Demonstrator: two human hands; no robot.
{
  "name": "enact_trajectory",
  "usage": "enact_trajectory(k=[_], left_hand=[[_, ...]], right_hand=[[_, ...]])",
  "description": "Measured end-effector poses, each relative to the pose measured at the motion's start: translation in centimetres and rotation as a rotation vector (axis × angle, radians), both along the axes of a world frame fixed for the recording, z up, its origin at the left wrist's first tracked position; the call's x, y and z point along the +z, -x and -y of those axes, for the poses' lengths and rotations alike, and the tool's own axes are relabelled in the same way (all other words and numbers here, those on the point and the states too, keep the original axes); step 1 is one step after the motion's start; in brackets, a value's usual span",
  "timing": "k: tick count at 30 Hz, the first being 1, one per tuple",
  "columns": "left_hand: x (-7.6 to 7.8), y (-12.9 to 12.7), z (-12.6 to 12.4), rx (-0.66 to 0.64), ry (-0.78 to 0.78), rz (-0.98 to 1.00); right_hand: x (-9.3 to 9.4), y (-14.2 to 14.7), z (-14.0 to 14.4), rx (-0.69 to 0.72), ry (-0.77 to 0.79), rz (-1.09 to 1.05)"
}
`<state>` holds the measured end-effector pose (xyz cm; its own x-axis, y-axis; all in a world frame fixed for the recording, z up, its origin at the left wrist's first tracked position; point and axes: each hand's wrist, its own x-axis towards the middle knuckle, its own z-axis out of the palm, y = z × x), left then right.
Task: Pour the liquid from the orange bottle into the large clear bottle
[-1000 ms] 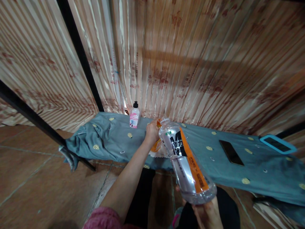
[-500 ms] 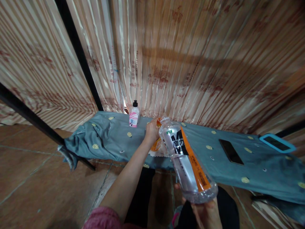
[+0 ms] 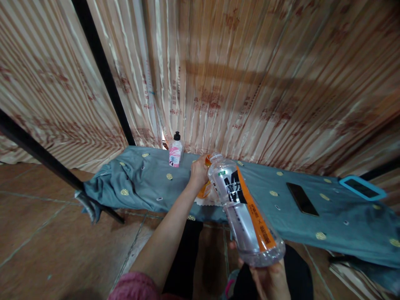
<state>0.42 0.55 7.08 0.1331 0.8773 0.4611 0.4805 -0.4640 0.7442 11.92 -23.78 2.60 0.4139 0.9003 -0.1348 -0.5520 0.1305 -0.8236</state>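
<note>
A large clear plastic drink bottle [image 3: 246, 212] with a silver, black and orange label lies tilted across the middle, its uncapped-looking mouth pointing away from me. My right hand [image 3: 267, 273] grips it from beneath, near the base. My left hand [image 3: 199, 173] is closed around an orange see-through container [image 3: 204, 190], mostly hidden by the fingers and the bottle. The bottle's mouth is at the container's top; whether they touch, I cannot tell. Under the container, a white scalloped-edged piece [image 3: 208, 201] shows on the teal cloth [image 3: 150, 183].
To the left stands a pump-topped bottle [image 3: 176, 152] with a pink label. A dark phone [image 3: 302, 199] and a blue-framed device [image 3: 362, 188] lie to the right. Behind the cloth-covered surface hangs a striped curtain [image 3: 212, 83]. Black poles [image 3: 104, 75] rise at the left.
</note>
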Motion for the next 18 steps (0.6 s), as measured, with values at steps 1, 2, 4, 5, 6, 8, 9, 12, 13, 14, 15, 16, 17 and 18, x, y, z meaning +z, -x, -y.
enact_trajectory(k=[1, 2, 4, 5, 6, 8, 9, 12, 13, 14, 15, 16, 17, 18], left_hand=[[0.0, 0.0, 0.0, 0.001, 0.003, 0.0], [0.0, 0.0, 0.0, 0.004, 0.006, 0.0], [0.0, 0.0, 0.0, 0.01, 0.01, -0.003], [0.0, 0.0, -0.1, 0.013, 0.012, -0.005], [-0.1, -0.1, -0.1, 0.018, 0.012, -0.007], [-0.2, -0.1, -0.2, 0.024, 0.01, -0.01], [-0.2, -0.1, -0.2, 0.023, 0.006, -0.009], [-0.3, -0.1, -0.3, 0.015, -0.008, -0.004], [-0.3, -0.1, -0.3, 0.013, -0.01, -0.005], [-0.2, -0.1, -0.3, 0.014, -0.009, -0.007], [-0.2, 0.0, -0.3, 0.016, -0.006, -0.011], [-0.2, 0.0, -0.3, 0.019, -0.003, -0.015], [-0.2, 0.0, -0.3, 0.019, -0.001, -0.016], [-0.2, 0.0, -0.2, 0.017, 0.001, -0.014]], right_hand=[[0.2, 0.2, 0.0, -0.02, 0.004, -0.017], [0.5, 0.4, 0.0, -0.037, 0.013, -0.031], [1.0, 0.8, -0.1, -0.049, 0.016, -0.048], [1.2, 0.9, -0.1, -0.055, 0.028, -0.052], [1.4, 1.0, -0.2, -0.059, 0.036, -0.055], [1.6, 1.0, -0.3, -0.069, 0.04, -0.048], [1.6, 1.0, -0.3, -0.071, 0.036, -0.039], [1.4, 0.9, -0.4, -0.054, -0.008, -0.015], [1.3, 0.8, -0.4, -0.043, -0.017, -0.008], [1.1, 0.8, -0.3, -0.034, -0.028, -0.002], [1.0, 0.7, -0.3, -0.026, -0.038, 0.007], [0.8, 0.7, -0.2, -0.021, -0.046, 0.019], [0.7, 0.6, -0.2, -0.017, -0.05, 0.031], [0.5, 0.5, -0.2, -0.016, -0.053, 0.04]])
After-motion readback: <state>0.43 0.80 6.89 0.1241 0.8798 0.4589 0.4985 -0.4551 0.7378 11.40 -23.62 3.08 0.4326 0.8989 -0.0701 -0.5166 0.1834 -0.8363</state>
